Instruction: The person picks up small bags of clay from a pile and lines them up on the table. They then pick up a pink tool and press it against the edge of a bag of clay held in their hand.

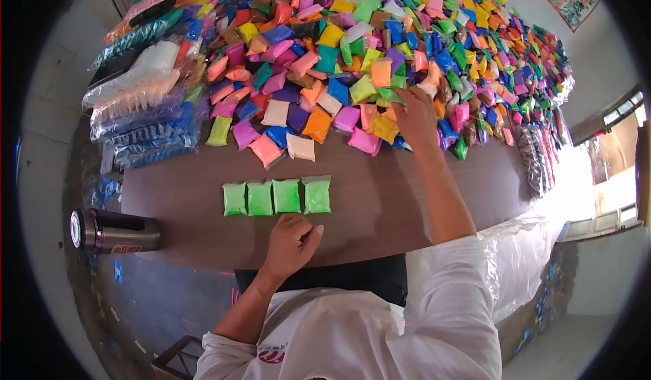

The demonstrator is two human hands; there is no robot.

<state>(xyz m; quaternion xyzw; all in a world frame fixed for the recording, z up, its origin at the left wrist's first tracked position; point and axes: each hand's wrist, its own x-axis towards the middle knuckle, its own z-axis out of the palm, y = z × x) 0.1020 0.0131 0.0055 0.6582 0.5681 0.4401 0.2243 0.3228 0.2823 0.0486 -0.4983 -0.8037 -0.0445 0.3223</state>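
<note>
Several light green packets [277, 197] lie side by side in a row on the brown table [380, 197]. My left hand [293, 239] rests loosely curled on the table just below the row, holding nothing. My right hand [415, 114] reaches into the near edge of a big heap of small coloured packets [380, 41], its fingers spread over green, yellow and orange ones. Whether it grips one cannot be seen.
Stacks of bagged packets [146, 102] lie at the table's left end. A metal flask [112, 231] lies on its side at the near left corner. Clear plastic sheeting [515, 258] hangs at the right. More bags line the right edge [536, 156].
</note>
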